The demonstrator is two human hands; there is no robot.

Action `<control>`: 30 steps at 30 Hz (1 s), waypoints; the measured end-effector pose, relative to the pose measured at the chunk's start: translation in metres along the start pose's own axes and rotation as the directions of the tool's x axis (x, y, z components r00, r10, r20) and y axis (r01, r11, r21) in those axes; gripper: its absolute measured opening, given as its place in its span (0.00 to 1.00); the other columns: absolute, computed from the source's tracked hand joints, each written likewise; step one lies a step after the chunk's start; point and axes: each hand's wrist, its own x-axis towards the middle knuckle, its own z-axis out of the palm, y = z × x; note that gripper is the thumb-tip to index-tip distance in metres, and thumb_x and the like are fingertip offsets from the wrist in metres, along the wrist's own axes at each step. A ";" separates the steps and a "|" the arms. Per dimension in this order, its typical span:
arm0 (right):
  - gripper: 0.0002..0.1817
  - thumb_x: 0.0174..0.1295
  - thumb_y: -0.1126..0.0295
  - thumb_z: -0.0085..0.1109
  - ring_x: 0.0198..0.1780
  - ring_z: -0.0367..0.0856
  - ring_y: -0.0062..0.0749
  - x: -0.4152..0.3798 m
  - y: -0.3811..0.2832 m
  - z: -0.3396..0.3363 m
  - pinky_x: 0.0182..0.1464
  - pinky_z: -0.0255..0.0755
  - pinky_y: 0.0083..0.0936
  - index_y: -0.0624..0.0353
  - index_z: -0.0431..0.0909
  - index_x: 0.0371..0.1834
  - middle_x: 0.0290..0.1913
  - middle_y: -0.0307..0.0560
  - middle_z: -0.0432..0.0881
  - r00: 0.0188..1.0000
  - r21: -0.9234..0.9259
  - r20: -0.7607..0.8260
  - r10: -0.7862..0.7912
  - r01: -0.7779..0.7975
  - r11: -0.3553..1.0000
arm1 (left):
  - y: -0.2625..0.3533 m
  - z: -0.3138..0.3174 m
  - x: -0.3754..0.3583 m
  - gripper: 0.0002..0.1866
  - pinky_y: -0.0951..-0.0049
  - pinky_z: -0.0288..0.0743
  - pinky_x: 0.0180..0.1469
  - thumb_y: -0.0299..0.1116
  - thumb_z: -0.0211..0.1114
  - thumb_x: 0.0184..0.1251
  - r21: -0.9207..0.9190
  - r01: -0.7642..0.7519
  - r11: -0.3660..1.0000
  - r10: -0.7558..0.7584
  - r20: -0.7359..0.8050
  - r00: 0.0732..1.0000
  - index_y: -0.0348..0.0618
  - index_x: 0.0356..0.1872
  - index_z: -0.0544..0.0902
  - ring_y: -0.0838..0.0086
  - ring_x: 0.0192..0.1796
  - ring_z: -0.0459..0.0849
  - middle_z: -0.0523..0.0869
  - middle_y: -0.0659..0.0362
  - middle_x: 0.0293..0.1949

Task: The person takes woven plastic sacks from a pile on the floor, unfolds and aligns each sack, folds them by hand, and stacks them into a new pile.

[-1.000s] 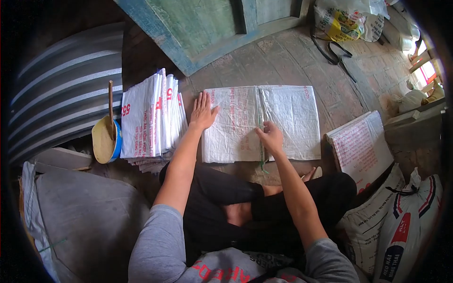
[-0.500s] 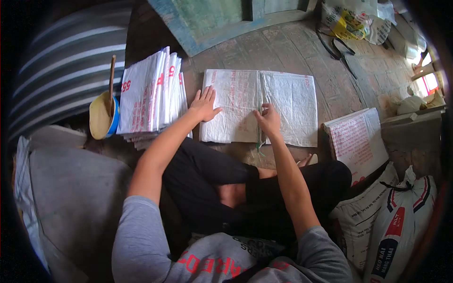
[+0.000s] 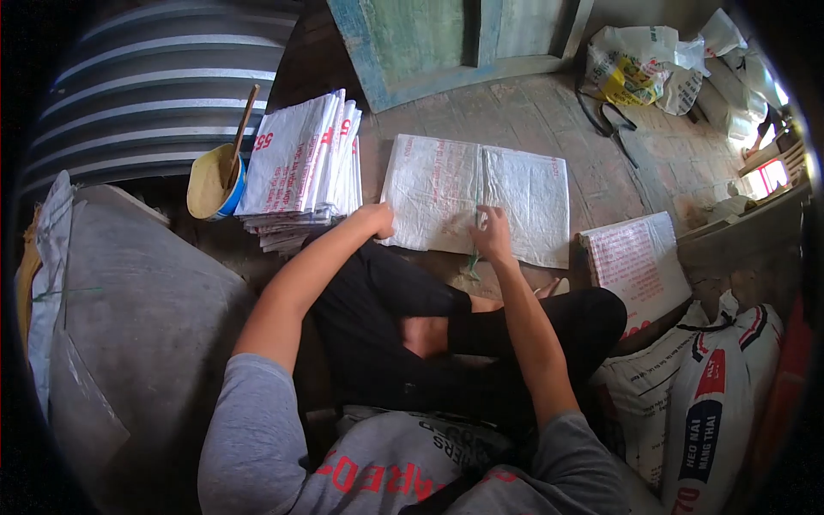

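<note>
Folded sacking is, in the head view, lying flat on the floor before the crossed legs, within reach of both hands. Left hand is curling at its near left corner, probably steadying it; whether the fingers are pinching the edge cannot be told. Right hand is bending its fingers over the middle, beside the green string; a pinch cannot be confirmed. Stacked sacks are standing nearby on the left.
</note>
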 end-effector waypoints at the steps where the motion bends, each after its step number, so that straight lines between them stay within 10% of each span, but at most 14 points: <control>1: 0.27 0.48 0.73 0.68 0.49 0.78 0.55 -0.002 -0.002 -0.002 0.54 0.73 0.44 0.58 0.77 0.56 0.50 0.60 0.76 0.998 -0.058 -0.005 -0.063 0.062 0.996 | 0.002 0.006 0.000 0.30 0.57 0.72 0.66 0.51 0.61 0.64 -0.016 0.051 0.999 -0.052 -0.102 0.993 0.37 0.59 0.80 0.50 0.63 0.78 0.74 0.42 0.64; 8: 0.16 0.51 0.69 0.62 0.49 0.79 0.54 -0.026 -0.009 -0.005 0.54 0.74 0.44 0.57 0.85 0.45 0.45 0.56 0.82 0.972 -0.250 0.234 -0.024 0.084 0.965 | -0.022 0.014 0.039 0.19 0.59 0.83 0.51 0.30 0.63 0.58 -0.210 0.151 0.966 -0.203 -0.257 0.945 0.35 0.50 0.86 0.54 0.48 0.88 0.88 0.45 0.46; 11: 0.18 0.48 0.68 0.64 0.49 0.79 0.53 -0.035 -0.017 -0.003 0.54 0.75 0.42 0.56 0.85 0.46 0.45 0.55 0.82 0.981 -0.307 0.195 0.002 0.059 0.950 | -0.025 0.001 0.022 0.16 0.56 0.84 0.34 0.38 0.64 0.63 -0.549 0.332 0.767 -0.346 0.081 0.935 0.31 0.40 0.85 0.59 0.32 0.88 0.88 0.48 0.32; 19: 0.33 0.42 0.57 0.74 0.55 0.76 0.50 -0.052 -0.045 -0.005 0.55 0.75 0.44 0.51 0.78 0.56 0.53 0.52 0.78 0.989 -0.389 0.147 0.014 0.044 0.920 | -0.021 -0.018 0.007 0.19 0.60 0.80 0.22 0.37 0.65 0.59 -0.696 0.280 0.661 -0.382 0.008 0.924 0.27 0.42 0.82 0.60 0.23 0.83 0.85 0.49 0.31; 22: 0.33 0.42 0.54 0.76 0.54 0.76 0.52 -0.054 -0.047 0.003 0.55 0.74 0.46 0.51 0.78 0.55 0.52 0.54 0.77 0.993 -0.384 0.105 0.048 -0.004 0.923 | -0.017 -0.040 -0.002 0.21 0.59 0.80 0.37 0.36 0.62 0.57 -0.729 0.090 0.678 -0.336 -0.199 0.921 0.28 0.46 0.83 0.61 0.39 0.87 0.88 0.48 0.39; 24: 0.31 0.44 0.55 0.76 0.54 0.76 0.53 -0.053 -0.051 0.009 0.54 0.74 0.47 0.50 0.77 0.54 0.51 0.53 0.78 0.996 -0.363 0.059 0.066 -0.041 0.931 | -0.003 -0.046 -0.022 0.27 0.68 0.77 0.48 0.38 0.63 0.55 -0.827 -0.303 0.473 -0.372 -0.499 0.782 0.27 0.52 0.81 0.65 0.44 0.87 0.88 0.47 0.41; 26: 0.30 0.46 0.57 0.76 0.55 0.76 0.54 -0.054 -0.058 0.010 0.53 0.74 0.48 0.49 0.77 0.53 0.51 0.52 0.78 0.995 -0.308 0.052 0.090 -0.070 0.949 | 0.022 -0.064 -0.042 0.33 0.71 0.76 0.49 0.36 0.63 0.57 -0.800 -0.573 0.179 -0.358 -0.596 0.719 0.29 0.64 0.74 0.70 0.45 0.86 0.88 0.48 0.43; 30: 0.26 0.55 0.63 0.67 0.48 0.81 0.58 -0.045 -0.034 0.038 0.50 0.74 0.46 0.54 0.74 0.58 0.45 0.60 0.83 0.994 0.136 -0.021 0.112 -0.108 0.985 | 0.092 -0.104 -0.065 0.38 0.75 0.76 0.47 0.33 0.65 0.58 -0.670 -0.728 0.145 -0.333 -0.726 0.602 0.31 0.71 0.65 0.74 0.41 0.85 0.88 0.53 0.40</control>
